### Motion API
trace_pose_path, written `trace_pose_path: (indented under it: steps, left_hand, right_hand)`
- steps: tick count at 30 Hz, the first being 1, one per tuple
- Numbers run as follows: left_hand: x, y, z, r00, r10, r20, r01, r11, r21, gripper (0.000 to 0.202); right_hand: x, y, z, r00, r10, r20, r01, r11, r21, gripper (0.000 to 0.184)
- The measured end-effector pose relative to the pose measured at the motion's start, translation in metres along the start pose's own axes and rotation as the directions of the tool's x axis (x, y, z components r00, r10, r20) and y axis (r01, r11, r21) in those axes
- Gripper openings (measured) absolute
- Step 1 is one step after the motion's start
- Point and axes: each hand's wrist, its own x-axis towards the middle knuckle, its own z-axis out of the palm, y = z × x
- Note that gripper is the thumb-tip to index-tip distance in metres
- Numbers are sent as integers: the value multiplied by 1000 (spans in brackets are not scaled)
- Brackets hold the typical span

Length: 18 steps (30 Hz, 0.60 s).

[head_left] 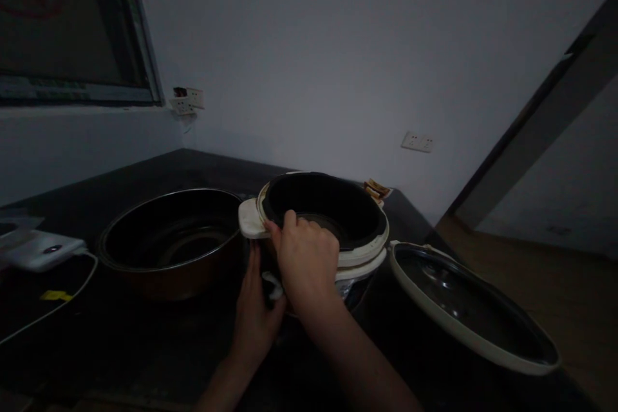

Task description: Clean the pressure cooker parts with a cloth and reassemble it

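Observation:
A round cooker (360, 254) with a white rim and dark inner pot (328, 196) stands in the middle of the counter, its lid off. My right hand (309, 257) is closed over its near-left rim, knuckles up, beside the white side handle (251, 219). Lower down, my left hand (255, 315) rests at the cooker's side below that handle, fingers stretched upward and thumb apart. By the left thumb shows a small white crumpled piece (273, 284); whether the hand grips it is unclear. Dim light hides the cooker's lower body.
Left of the cooker sits a wide dark pan (168, 277). On the right lies a lid (473, 309) with a pale rim. A white device (46, 251) with a cable and a yellow scrap (56, 295) are far left. Behind the cooker is a brown packet (376, 189), near the wall (309, 77).

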Motion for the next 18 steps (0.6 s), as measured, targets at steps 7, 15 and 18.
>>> trace_pose_path:
  steps: [7,15,18]
  left_hand:
    - [19,-5,-5,996,-82,-19,80,993,-82,77]
    - [-7,17,-40,913,-405,-45,376,881,-289,54]
    - [-20,34,-48,776,-629,39,570,674,-470,60]
  right_hand:
    - [12,-7,-3,999,27,26,-30,993,113,34]
    - [-23,32,-7,872,-345,-348,474,771,424,28]
    - [-61,53,-5,836,-298,-460,533,635,559,30]
